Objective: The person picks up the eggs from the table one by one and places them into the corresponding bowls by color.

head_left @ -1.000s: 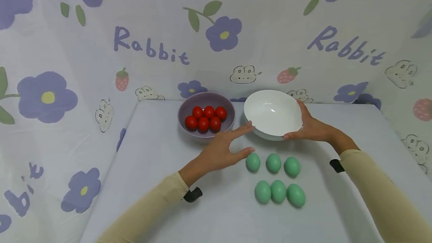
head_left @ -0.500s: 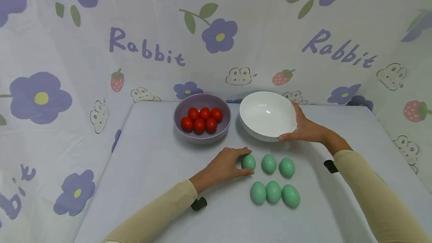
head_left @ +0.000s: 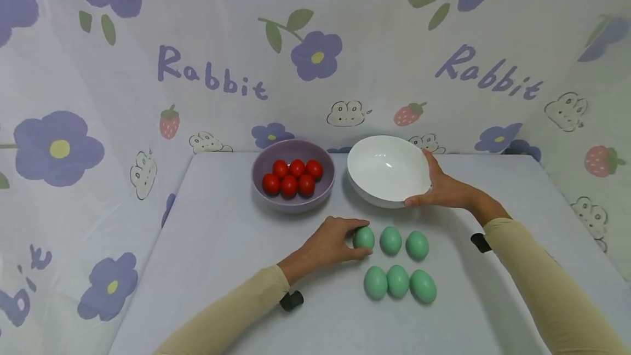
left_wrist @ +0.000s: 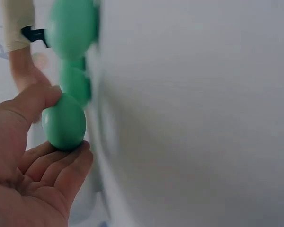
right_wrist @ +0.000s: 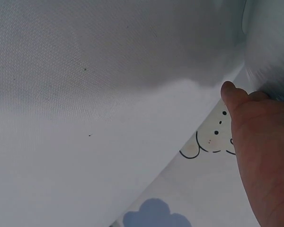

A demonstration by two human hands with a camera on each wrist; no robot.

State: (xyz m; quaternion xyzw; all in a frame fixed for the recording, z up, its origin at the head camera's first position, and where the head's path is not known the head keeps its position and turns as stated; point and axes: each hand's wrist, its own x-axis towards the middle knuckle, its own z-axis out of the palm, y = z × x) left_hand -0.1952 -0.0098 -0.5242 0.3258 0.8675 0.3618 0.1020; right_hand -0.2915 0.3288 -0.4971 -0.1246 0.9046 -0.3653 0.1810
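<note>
My left hand (head_left: 327, 245) pinches a green egg (head_left: 365, 239) between thumb and fingertips, at the left end of the back row. The left wrist view shows the thumb on one side of this egg (left_wrist: 65, 123) and the fingers on the other. Two more green eggs (head_left: 391, 240) stand in that row, and three green eggs (head_left: 398, 281) lie in a row nearer me. With fingers and thumb spread round its right side, my right hand (head_left: 446, 188) holds a white bowl (head_left: 386, 171) with nothing inside. The right wrist view shows only part of that hand (right_wrist: 260, 142) beside the bowl.
A purple bowl (head_left: 293, 207) with several small red tomatoes (head_left: 289, 185) stands left of the white bowl. Behind both bowls, a patterned cloth (head_left: 296, 103) rises at the back edge of the white table (head_left: 222, 223).
My left hand has come down and forward from beside the bowls to the nearest back-row egg and closed its fingers on it. The right hand stays on the white bowl.
</note>
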